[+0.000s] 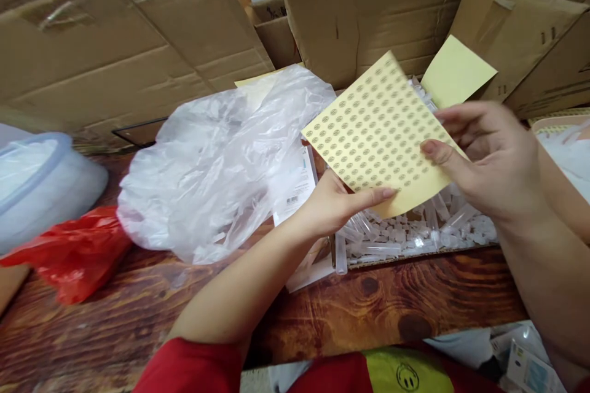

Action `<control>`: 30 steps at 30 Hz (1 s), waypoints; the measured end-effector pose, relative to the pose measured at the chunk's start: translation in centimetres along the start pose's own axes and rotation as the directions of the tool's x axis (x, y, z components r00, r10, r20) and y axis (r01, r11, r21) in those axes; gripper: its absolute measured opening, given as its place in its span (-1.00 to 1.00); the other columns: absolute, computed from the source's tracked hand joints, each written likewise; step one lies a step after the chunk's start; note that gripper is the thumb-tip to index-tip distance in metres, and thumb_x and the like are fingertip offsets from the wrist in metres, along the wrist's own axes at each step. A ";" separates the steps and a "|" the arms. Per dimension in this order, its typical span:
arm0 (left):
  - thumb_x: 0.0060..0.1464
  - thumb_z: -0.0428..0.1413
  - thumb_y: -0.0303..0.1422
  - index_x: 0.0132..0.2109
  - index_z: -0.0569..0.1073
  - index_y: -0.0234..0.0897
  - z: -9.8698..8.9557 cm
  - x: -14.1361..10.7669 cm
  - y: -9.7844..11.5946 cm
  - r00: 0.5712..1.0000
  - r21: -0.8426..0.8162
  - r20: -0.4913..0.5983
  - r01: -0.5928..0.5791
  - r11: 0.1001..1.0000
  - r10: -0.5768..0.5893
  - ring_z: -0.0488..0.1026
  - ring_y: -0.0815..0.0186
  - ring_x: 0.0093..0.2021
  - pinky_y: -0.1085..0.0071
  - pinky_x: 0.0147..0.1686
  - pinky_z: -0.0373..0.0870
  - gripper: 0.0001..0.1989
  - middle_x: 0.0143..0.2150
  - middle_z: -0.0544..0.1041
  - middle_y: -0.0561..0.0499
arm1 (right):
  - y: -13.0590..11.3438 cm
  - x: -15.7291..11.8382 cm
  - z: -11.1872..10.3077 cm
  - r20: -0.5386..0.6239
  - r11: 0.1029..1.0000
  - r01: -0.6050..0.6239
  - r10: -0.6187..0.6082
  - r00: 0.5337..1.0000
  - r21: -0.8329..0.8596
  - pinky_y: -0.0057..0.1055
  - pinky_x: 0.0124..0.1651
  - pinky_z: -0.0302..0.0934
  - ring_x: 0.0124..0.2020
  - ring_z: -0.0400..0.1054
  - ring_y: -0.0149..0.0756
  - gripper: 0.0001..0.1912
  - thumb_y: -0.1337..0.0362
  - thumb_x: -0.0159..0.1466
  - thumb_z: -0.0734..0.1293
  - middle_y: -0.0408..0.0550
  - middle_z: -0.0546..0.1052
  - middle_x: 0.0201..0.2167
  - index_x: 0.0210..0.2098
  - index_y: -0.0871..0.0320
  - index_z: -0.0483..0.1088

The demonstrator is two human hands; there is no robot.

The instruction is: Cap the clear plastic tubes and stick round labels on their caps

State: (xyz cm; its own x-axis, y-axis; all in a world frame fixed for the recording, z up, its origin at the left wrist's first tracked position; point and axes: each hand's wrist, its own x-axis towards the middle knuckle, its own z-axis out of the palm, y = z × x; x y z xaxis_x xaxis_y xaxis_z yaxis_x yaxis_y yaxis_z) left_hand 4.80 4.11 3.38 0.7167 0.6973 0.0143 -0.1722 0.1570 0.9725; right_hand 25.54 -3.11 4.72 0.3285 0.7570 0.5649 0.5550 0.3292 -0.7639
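Note:
A yellow sheet of small round stickers [373,129], printed in rows, is held up between both hands above a shallow cardboard tray [415,256]. My left hand [338,199] grips its lower left edge, thumb on top and the other fingers hidden beneath. At the right edge, my right hand [488,150] pinches the sheet between thumb and fingers; its fingers are a little blurred. Below the sheet, the tray holds many clear plastic tubes [375,250] and small translucent pieces [474,233]. Behind my right hand another yellow sheet [456,73] leans against a carton.
A crumpled clear plastic bag [207,178] covers the table's middle left, partly over a printed white card [295,196]. Further left are a red plastic bag [83,252] and a blue-rimmed tub [59,178]. Large cardboard boxes [369,6] wall the back. A pink-rimmed basket [553,126] stands right.

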 end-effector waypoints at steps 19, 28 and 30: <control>-0.02 0.39 -0.27 -0.06 0.53 -0.25 1.1 -0.5 0.1 0.953 0.191 -0.241 -0.137 0.972 0.182 0.59 0.05 0.05 0.04 0.19 0.53 -0.62 -0.01 0.65 -0.10 | -2.2 -2.4 1.7 0.190 0.809 0.542 -0.509 0.839 -0.228 -0.23 -0.13 0.48 -0.22 0.55 -0.20 -0.72 0.49 0.30 0.37 -0.03 0.63 -0.24 -0.09 0.01 0.54; 0.01 0.38 -0.25 -0.11 0.53 -0.26 1.3 -0.8 0.0 0.950 0.269 -0.265 -0.093 0.959 0.167 0.60 0.05 0.02 0.03 0.16 0.55 -0.68 -0.02 0.65 -0.11 | -2.0 -2.4 1.8 0.220 0.814 0.534 -0.491 0.843 -0.228 -0.24 -0.24 0.46 -0.28 0.54 -0.18 -0.75 0.49 0.26 0.36 -0.05 0.62 -0.33 -0.20 0.03 0.56; -0.01 0.39 -0.24 -0.14 0.53 -0.27 1.5 -0.8 0.0 0.945 0.254 -0.292 -0.073 0.964 0.148 0.60 0.05 0.02 0.04 0.15 0.55 -0.67 -0.02 0.65 -0.11 | -1.9 -2.3 2.0 0.213 0.813 0.540 -0.500 0.839 -0.218 -0.24 -0.26 0.44 -0.30 0.52 -0.18 -0.78 0.49 0.24 0.36 -0.04 0.61 -0.35 -0.25 0.05 0.56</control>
State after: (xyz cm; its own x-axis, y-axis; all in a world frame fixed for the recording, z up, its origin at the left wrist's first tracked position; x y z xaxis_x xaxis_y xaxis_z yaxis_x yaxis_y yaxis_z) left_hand 5.17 2.51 3.74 0.4544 0.8863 0.0900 -0.0466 -0.0772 0.9959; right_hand 22.17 -4.37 4.27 -0.1650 0.5910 0.7896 0.7950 0.5535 -0.2482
